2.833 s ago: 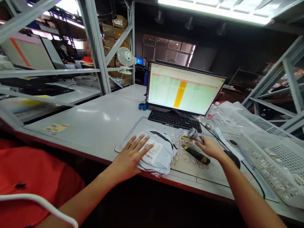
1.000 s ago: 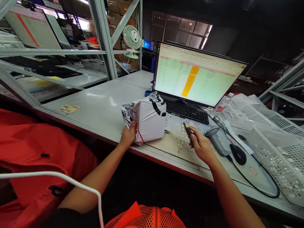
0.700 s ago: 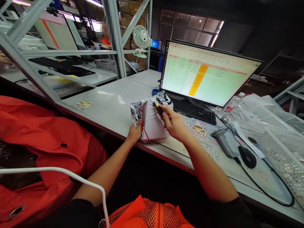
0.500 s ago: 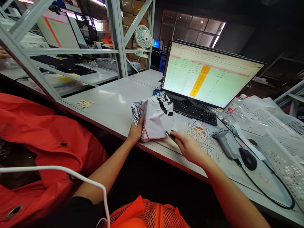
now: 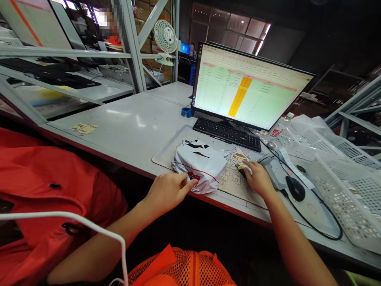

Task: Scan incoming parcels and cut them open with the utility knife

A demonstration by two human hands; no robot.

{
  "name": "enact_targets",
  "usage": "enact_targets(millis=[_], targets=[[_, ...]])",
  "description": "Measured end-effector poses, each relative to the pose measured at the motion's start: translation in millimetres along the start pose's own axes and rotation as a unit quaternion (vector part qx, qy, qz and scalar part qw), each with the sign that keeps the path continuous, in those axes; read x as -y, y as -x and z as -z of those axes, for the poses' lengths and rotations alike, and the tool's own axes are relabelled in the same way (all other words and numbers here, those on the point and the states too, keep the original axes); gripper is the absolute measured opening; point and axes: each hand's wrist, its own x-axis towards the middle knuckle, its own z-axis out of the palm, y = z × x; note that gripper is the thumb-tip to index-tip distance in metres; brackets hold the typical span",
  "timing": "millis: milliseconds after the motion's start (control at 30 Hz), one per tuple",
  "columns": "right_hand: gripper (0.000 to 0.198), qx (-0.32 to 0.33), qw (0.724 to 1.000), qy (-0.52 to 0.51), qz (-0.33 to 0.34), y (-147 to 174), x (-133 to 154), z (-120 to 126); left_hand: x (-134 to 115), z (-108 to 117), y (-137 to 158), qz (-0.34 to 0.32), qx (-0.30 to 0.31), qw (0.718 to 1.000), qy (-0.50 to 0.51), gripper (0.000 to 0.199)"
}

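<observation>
White plastic-film parcel (image 5: pixel 206 163): top apparently slit, wrapping not yet off.
Head view: parcel lies near centre on pale printed desk mat (image 5: pixel 165 153); left hand (image 5: pixel 166 191) touches its near edge, pinch unclear; right hand (image 5: pixel 259 180), farther right, grips yellow-and-black knife (image 5: pixel 241 169).

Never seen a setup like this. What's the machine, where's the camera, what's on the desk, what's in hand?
No machine arm here: these are one person's bare hands, seen from a camera worn on the head, looking forward and down. A white plastic parcel lies on the desk mat, with what looks like a slit on top. The left hand is at its near edge; a firm grip can't be confirmed. The right hand has its fingers at a yellow-and-black tool. Behind are a keyboard and monitor; a mouse sits farther right.
</observation>
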Motion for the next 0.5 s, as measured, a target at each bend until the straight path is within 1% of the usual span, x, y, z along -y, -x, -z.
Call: enact_targets(millis=[67,100,133,167,200,267,333,367,433,500], targets=[[0.044,-0.043,0.996,-0.071,0.044,-23,22,9,-6,9,-19,-0.105,-0.045,0.993,0.038,0.042],[0.043,-0.052,0.991,-0.105,0.070,-37,38,13,-8,9,-33,-0.153,-0.057,0.986,0.045,0.036],[0.042,-0.052,0.985,-0.136,0.094,-52,54,14,-10,7,-49,-0.187,-0.057,0.980,0.038,0.034],[0.041,-0.041,0.979,-0.161,0.116,-66,72,13,-12,3,-65,-0.203,-0.043,0.978,0.017,0.038],[0.040,-0.020,0.974,-0.179,0.137,-80,90,10,-13,-3,-79,-0.205,-0.023,0.978,-0.005,0.039],[0.040,0.042,0.965,-0.196,0.171,-99,122,-1,-15,-15,-97,-0.205,-0.001,0.978,-0.036,0.030],[0.044,0.110,0.959,-0.185,0.184,-108,145,-16,-12,-23,-95,-0.243,-0.015,0.969,-0.037,0.020],[0.047,0.135,0.958,-0.171,0.184,-108,152,-24,-10,-26,-86,-0.274,-0.033,0.960,-0.034,0.021],[0.056,0.161,0.960,-0.142,0.182,-101,161,-35,-3,-29,-59,-0.331,-0.071,0.941,-0.025,0.027],[0.063,0.173,0.959,-0.126,0.185,-90,165,-41,3,-31,-24,-0.344,-0.112,0.932,-0.003,0.027]])
